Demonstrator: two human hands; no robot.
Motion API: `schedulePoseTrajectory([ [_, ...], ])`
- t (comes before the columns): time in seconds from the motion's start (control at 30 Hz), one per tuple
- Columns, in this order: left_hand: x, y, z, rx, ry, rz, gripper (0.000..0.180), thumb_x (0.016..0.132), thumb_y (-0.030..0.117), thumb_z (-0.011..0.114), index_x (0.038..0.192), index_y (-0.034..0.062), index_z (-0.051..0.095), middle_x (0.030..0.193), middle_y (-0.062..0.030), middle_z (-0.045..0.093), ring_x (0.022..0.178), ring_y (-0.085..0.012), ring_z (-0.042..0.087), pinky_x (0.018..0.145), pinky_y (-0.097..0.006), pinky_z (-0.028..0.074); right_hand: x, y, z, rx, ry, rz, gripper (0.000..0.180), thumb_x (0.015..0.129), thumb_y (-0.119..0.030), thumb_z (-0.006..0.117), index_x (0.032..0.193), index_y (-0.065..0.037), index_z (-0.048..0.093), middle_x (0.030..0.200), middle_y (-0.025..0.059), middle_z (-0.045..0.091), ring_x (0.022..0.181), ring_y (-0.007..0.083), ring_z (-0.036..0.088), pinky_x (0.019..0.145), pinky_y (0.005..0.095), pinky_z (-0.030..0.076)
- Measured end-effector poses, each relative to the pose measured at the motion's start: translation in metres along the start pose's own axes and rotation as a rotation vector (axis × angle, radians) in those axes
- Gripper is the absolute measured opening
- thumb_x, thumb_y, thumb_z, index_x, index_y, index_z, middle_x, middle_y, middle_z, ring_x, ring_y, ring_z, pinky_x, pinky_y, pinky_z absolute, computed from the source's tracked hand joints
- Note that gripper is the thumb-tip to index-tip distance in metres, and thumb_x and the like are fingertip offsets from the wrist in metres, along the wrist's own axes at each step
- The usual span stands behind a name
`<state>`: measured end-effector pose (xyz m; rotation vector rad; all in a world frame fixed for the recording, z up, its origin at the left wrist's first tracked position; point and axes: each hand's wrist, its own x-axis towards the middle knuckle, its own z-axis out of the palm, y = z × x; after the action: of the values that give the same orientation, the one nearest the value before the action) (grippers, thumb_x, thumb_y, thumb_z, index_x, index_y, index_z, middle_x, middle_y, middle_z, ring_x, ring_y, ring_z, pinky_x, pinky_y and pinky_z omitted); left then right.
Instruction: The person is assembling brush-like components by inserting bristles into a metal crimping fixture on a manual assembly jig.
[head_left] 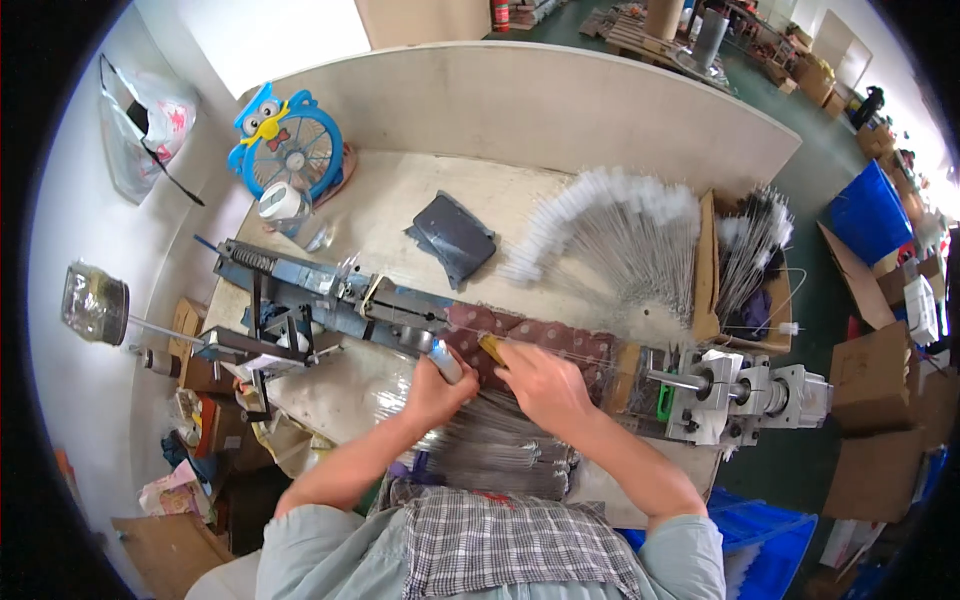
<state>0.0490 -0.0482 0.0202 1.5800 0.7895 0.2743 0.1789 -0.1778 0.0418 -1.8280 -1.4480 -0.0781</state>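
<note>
My left hand is closed round a short pale cylinder with a bluish end; its exact kind does not show. Close beside it, my right hand grips a small yellow-brown piece, mostly covered by the fingers. Both hands are over a dark red spotted cloth laid along a long metal bench machine. Below the hands lies a bundle of thin metal wires near my lap. Wire-stemmed brushes with white bristle ends are fanned out beyond the right hand.
A motor-like assembly sits at the bench's right end. Behind it stands a cardboard box of wire brushes. A blue cartoon-shaped fan, a jar and a dark packet stand or lie farther back, before a low partition.
</note>
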Motion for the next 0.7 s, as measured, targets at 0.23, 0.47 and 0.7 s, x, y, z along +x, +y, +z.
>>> schedulePoseTrajectory([
  [0.23,-0.004,-0.033,-0.049,0.127,0.16,0.114,0.024,0.081,0.016,0.067,0.095,-0.0005,0.056,0.076,-0.0093,0.062,0.066,-0.0147,0.061,0.061,-0.027,0.049,-0.002,0.008,0.024,0.0,-0.202,0.01,0.022,0.074,-0.013,0.067,0.093,-0.007,0.06,0.084,0.0073,0.057,0.076,0.0246,0.061,0.064,0.0343,0.051],
  [0.47,-0.033,-0.061,-0.152,-0.83,0.486,-0.272,0.021,0.088,0.029,0.059,0.091,0.0087,0.06,0.074,-0.0001,0.06,0.069,-0.0121,0.06,0.063,-0.026,0.049,0.006,0.0,0.008,0.137,-0.21,0.066,0.016,0.074,-0.013,0.068,0.086,-0.005,0.061,0.076,0.0099,0.056,0.071,0.0289,0.059,0.063,0.0368,0.05],
  [0.7,-0.031,-0.077,-0.169,-0.933,0.515,-0.246,0.015,0.084,0.024,0.063,0.085,0.0093,0.062,0.074,0.0011,0.061,0.07,-0.0129,0.059,0.066,-0.026,0.049,0.015,-0.014,0.006,0.153,-0.244,0.036,0.016,0.077,-0.008,0.067,0.091,-0.002,0.061,0.08,0.0125,0.059,0.074,0.0315,0.059,0.065,0.038,0.05],
])
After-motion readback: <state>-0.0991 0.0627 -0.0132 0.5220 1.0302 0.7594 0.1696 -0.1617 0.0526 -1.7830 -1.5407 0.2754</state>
